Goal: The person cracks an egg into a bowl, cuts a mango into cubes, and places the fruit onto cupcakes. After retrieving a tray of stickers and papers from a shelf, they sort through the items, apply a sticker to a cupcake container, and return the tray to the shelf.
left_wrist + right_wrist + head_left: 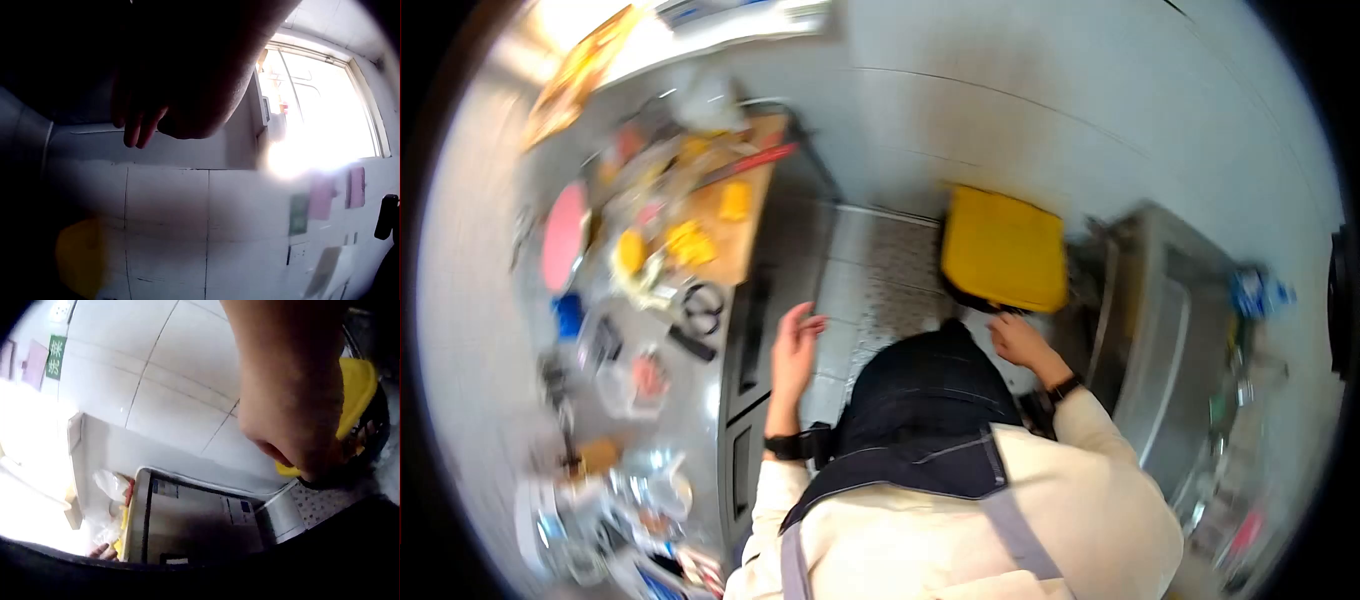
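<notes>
My right hand (1022,342) is at the front edge of a yellow bin lid (1006,248), its fingers curled at that edge. From the right wrist, the right hand (294,425) overlaps the yellow lid (357,394), and a dark bin rim with some contents shows beside it. The fingertips are hidden there. My left hand (797,345) hangs in the air beside the steel counter's front, fingers loosely bent and holding nothing. In the left wrist view the left hand (181,106) is dark against the wall.
On the left counter lies a cutting board (735,262) with yellow chopped pieces (690,243) and a red-handled knife (752,162). Scissors (702,300) and a pink round item (565,237) are near it. A steel sink unit (1165,340) stands to the right of the bin.
</notes>
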Tool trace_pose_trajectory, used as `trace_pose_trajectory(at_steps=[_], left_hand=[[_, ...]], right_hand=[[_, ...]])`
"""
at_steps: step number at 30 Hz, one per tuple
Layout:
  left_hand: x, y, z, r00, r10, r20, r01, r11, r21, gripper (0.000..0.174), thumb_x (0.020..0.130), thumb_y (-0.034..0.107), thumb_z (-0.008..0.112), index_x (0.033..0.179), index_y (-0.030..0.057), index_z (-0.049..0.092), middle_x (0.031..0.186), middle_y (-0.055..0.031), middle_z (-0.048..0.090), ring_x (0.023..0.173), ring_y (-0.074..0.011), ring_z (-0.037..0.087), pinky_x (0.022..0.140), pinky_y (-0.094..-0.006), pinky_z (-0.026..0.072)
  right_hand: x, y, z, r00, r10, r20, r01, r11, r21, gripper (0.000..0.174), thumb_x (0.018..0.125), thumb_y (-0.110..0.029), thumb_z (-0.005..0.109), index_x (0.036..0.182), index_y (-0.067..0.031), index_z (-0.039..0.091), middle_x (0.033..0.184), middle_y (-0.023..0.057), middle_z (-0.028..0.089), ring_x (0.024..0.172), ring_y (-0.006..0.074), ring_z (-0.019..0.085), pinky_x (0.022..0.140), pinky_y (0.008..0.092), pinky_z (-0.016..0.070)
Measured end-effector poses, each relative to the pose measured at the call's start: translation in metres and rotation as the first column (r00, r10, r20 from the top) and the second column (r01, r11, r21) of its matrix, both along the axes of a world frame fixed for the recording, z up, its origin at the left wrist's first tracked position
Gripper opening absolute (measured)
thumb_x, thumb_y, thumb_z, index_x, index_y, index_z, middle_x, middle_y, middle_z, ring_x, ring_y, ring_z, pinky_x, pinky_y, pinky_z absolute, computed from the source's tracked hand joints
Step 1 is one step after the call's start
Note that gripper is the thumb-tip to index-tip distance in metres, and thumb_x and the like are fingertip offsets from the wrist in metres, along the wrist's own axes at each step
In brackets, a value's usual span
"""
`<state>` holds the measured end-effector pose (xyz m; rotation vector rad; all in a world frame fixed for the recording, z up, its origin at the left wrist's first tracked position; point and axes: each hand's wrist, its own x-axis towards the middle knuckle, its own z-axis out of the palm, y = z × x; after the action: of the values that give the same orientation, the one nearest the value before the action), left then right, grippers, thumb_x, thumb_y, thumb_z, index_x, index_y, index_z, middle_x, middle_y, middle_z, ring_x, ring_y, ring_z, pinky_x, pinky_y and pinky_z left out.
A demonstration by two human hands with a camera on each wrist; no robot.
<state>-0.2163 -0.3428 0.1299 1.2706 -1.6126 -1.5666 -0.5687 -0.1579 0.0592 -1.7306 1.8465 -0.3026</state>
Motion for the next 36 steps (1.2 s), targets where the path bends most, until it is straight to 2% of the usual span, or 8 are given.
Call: trace_pose_trajectory(at_steps=[6,12,17,23,26,28,32,36], left_hand=[[0.005,0.018,0.015,0.940,0.292,0.177,-0.307,0.950,0.062,0.036,0.084,-0.002,0.045,0.120,0.0038,0.045,0.110,-0.0117,0.053,0.091,-0.0183,0.058,0.081,-0.0287,0.0459],[0.083,0.060,-0.002,0.572,0.720,0.393,-0.610,0.694,-0.383,0.040,0.079,0.002,0.053,0.118,0.0077,0.048,0.112,-0.0105,0.046,0.084,-0.0152,0.056,0.066,-0.0241,0.0450],[0.201,0.032,0.000,0.418,0.804,0.422,-0.657,0.589,-0.470,0.044,0.077,0.000,0.052,0.120,0.0045,0.044,0.114,-0.0147,0.045,0.085,-0.0228,0.056,0.070,-0.0318,0.0476],[0.292,-0.071,-0.019,0.239,0.890,0.387,-0.318,0.449,-0.835,0.053,0.077,0.003,0.052,0.127,0.0018,0.034,0.113,-0.0184,0.052,0.101,-0.0368,0.053,0.080,-0.0404,0.0450],[0.349,-0.102,-0.123,0.599,0.756,0.265,-0.536,0.624,-0.568,0.059,0.077,0.007,0.055,0.130,0.0048,0.030,0.111,-0.0185,0.056,0.103,-0.0380,0.052,0.079,-0.0428,0.0448],[0.296,-0.071,-0.032,0.385,0.651,0.654,-0.383,0.757,-0.529,0.062,0.077,0.010,0.057,0.131,0.0069,0.027,0.110,-0.0168,0.058,0.099,-0.0380,0.054,0.075,-0.0453,0.0457],[0.273,-0.029,-0.041,0.618,0.702,0.354,-0.493,0.697,-0.521,0.049,0.074,0.009,0.059,0.121,0.0055,0.044,0.102,-0.0187,0.061,0.087,-0.0380,0.058,0.073,-0.0431,0.0475],[0.259,-0.003,-0.014,0.461,0.588,0.664,-0.454,0.800,-0.393,0.038,0.077,0.007,0.057,0.114,0.0054,0.050,0.099,-0.0197,0.061,0.085,-0.0382,0.058,0.073,-0.0430,0.0473]], right_hand=[[-0.058,-0.044,-0.054,0.914,0.302,-0.270,-0.283,0.953,0.110,0.043,0.068,-0.009,0.059,0.110,-0.0065,0.051,0.105,0.0150,0.053,0.095,0.0334,0.051,0.080,0.0416,0.0452],[-0.068,-0.132,-0.040,0.844,0.432,-0.319,-0.396,0.902,0.172,0.039,0.070,-0.009,0.061,0.109,-0.0049,0.054,0.103,0.0154,0.056,0.096,0.0330,0.054,0.080,0.0397,0.0460],[0.081,-0.229,0.052,0.857,0.490,0.161,-0.468,0.870,-0.154,0.020,0.075,-0.007,0.060,0.094,-0.0051,0.057,0.090,0.0134,0.056,0.076,0.0340,0.058,0.067,0.0406,0.0468],[0.276,-0.256,0.110,0.652,0.755,0.070,-0.706,0.639,-0.305,0.022,0.072,-0.004,0.059,0.094,-0.0047,0.055,0.095,0.0136,0.052,0.087,0.0331,0.055,0.072,0.0392,0.0471],[0.335,-0.262,0.123,0.520,0.848,0.104,-0.729,0.504,-0.462,0.035,0.073,-0.004,0.058,0.107,-0.0046,0.053,0.106,0.0125,0.051,0.099,0.0306,0.052,0.081,0.0363,0.0458],[0.365,-0.269,0.128,0.509,0.826,0.242,-0.682,0.559,-0.472,0.036,0.074,-0.003,0.058,0.109,-0.0044,0.051,0.109,0.0135,0.048,0.099,0.0313,0.051,0.082,0.0360,0.0453],[0.424,-0.290,0.100,0.537,0.771,0.341,-0.602,0.634,-0.485,0.034,0.074,0.000,0.056,0.108,-0.0044,0.054,0.110,0.0147,0.049,0.103,0.0331,0.049,0.089,0.0366,0.0409],[0.485,-0.295,0.048,0.343,0.934,0.100,-0.685,0.321,-0.654,0.031,0.074,-0.008,0.053,0.106,-0.0086,0.056,0.110,0.0109,0.052,0.100,0.0293,0.050,0.086,0.0367,0.0410]])
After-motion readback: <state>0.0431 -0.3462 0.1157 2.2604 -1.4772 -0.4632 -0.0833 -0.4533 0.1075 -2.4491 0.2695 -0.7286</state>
